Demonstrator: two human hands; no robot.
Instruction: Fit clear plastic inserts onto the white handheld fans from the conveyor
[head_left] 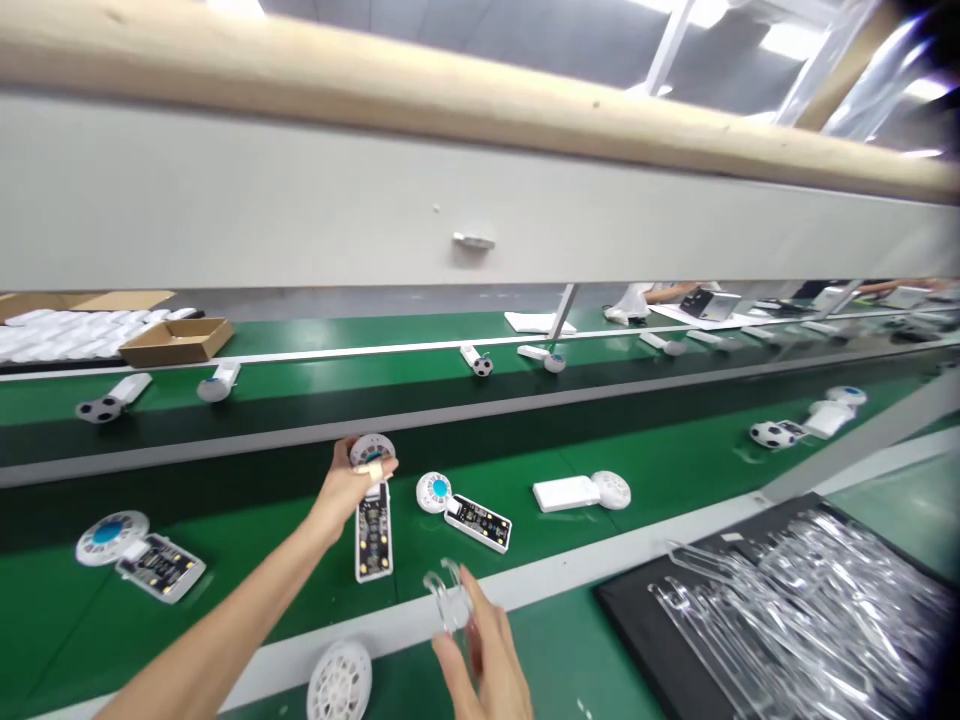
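My left hand reaches out over the green conveyor belt and grips an open fan unit, a round white head with a long exposed circuit board. My right hand is low at the front edge, its fingers closed on a small clear plastic piece. A white round fan grille lies on the front ledge just left of my right hand. Two more open fan units lie on the belt, one right of my left hand and one at the far left.
A black tray of several clear plastic pieces sits at the front right. A closed white fan unit lies further right on the belt, others on the far lane. A cardboard box stands back left. Another person's arm works far behind.
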